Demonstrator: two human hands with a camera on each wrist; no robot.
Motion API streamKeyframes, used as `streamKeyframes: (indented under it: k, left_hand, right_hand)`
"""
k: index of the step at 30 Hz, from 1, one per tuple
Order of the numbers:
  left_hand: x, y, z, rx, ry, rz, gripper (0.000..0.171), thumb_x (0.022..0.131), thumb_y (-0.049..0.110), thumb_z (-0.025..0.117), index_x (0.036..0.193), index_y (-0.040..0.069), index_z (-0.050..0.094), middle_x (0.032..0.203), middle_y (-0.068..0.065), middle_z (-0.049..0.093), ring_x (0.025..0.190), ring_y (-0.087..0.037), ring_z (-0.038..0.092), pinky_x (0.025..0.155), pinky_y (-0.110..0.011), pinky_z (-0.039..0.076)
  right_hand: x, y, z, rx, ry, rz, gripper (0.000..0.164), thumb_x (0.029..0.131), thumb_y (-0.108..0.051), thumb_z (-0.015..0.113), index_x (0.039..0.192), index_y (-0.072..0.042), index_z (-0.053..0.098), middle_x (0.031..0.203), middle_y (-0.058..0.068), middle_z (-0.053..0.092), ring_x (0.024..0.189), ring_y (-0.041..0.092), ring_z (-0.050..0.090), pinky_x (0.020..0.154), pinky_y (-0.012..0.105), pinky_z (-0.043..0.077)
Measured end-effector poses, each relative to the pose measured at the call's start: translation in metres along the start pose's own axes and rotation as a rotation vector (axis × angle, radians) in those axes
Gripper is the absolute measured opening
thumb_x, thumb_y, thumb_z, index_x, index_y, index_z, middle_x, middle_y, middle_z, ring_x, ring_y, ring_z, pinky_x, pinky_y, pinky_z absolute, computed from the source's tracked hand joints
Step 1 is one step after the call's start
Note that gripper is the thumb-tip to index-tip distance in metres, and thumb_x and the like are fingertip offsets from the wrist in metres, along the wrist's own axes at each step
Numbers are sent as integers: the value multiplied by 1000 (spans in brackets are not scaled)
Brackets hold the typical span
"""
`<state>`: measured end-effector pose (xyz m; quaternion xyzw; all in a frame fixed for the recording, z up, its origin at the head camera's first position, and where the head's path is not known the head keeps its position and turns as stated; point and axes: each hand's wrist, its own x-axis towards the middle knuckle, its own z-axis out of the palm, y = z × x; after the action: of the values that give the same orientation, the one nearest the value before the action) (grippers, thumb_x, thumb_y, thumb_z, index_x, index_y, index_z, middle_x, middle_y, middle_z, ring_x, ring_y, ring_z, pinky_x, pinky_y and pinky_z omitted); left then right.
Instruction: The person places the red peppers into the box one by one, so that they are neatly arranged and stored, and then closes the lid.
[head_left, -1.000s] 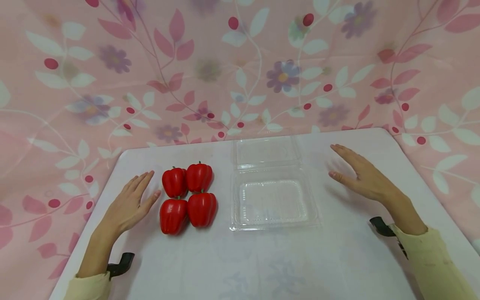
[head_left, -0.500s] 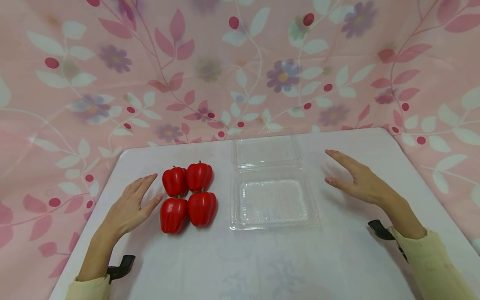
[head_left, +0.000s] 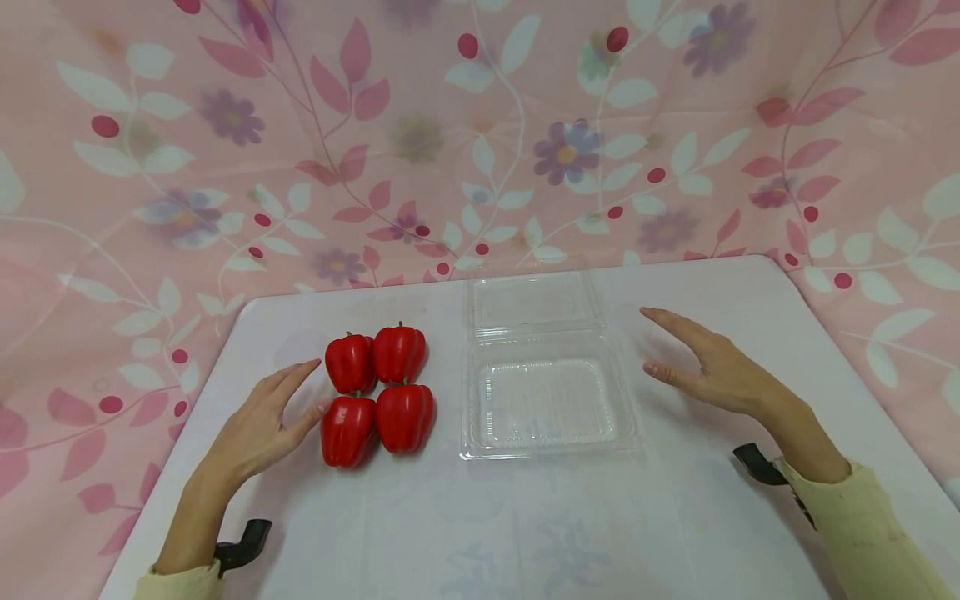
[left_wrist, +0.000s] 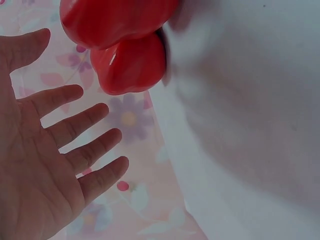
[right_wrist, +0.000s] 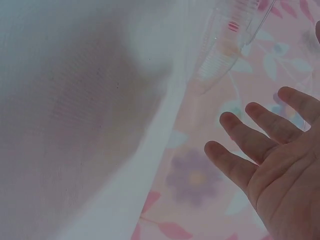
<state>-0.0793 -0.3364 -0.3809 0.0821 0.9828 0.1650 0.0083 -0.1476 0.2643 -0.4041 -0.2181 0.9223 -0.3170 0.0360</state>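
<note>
Several red bell peppers stand in a tight cluster left of the middle, among them a near-left bell pepper [head_left: 348,432] and a far-right bell pepper [head_left: 400,353]. My left hand [head_left: 258,427] is just left of them, fingers extended, thumb tip right at the near-left pepper's side. In the left wrist view that palm [left_wrist: 37,165] faces the peppers and holds nothing. To their right lies a clear plastic clamshell box [head_left: 551,400], its lid [head_left: 534,302] folded back. My right hand [head_left: 716,367] hovers to the right of the box with straight, spread fingers and nothing in it.
A white cloth [head_left: 405,533] covers the table, whose rounded far edge meets a pink floral curtain [head_left: 420,142]. Black wrist mounts [head_left: 243,546] sit on both forearms, below cream sleeves.
My left hand has moved slightly right and nearer me, toward the peppers. My right hand has drifted left toward the clamshell box. Peppers and box have stayed in place.
</note>
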Motion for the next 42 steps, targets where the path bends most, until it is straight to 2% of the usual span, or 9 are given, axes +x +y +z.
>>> streamKeyframes:
  k: [11, 16, 22, 33, 42]
  left_hand:
    - [0, 2, 2, -116, -22, 8, 68, 93, 48, 61, 151, 19, 40, 149, -17, 39, 134, -43, 34, 92, -77, 33]
    - [0, 2, 3, -152, -21, 16, 68, 91, 47, 64, 149, 19, 42, 148, -15, 42, 133, -41, 37, 91, -75, 37]
    - [1, 1, 5, -192, -22, 40, 66, 90, 44, 67, 147, 19, 45, 145, -13, 45, 129, -37, 43, 90, -71, 41]
    - [0, 6, 7, -191, -61, 18, 72, 88, 48, 69, 148, 18, 44, 143, -14, 47, 129, -38, 42, 91, -71, 41]
    - [-1, 7, 9, -201, -63, 27, 69, 89, 47, 68, 148, 19, 44, 139, -13, 51, 123, -35, 48, 89, -68, 45]
  right_hand:
    - [-2, -5, 5, 24, -12, -36, 75, 91, -39, 69, 155, -35, 29, 157, -1, 33, 142, 30, 32, 106, 68, 27]
    - [-3, -7, 8, 45, -14, -47, 74, 91, -38, 70, 154, -37, 30, 154, -3, 37, 135, 28, 42, 103, 68, 31]
    - [-4, -7, 12, 76, -33, -68, 76, 90, -36, 71, 154, -38, 30, 153, -3, 39, 131, 25, 47, 98, 67, 37]
    - [-3, -8, 18, 92, -82, -78, 78, 89, -38, 73, 154, -33, 31, 153, -2, 39, 126, 26, 52, 96, 65, 42]
    - [-1, -11, 21, 93, -129, -139, 80, 89, -37, 72, 156, -27, 29, 153, 6, 39, 122, 29, 56, 93, 63, 45]
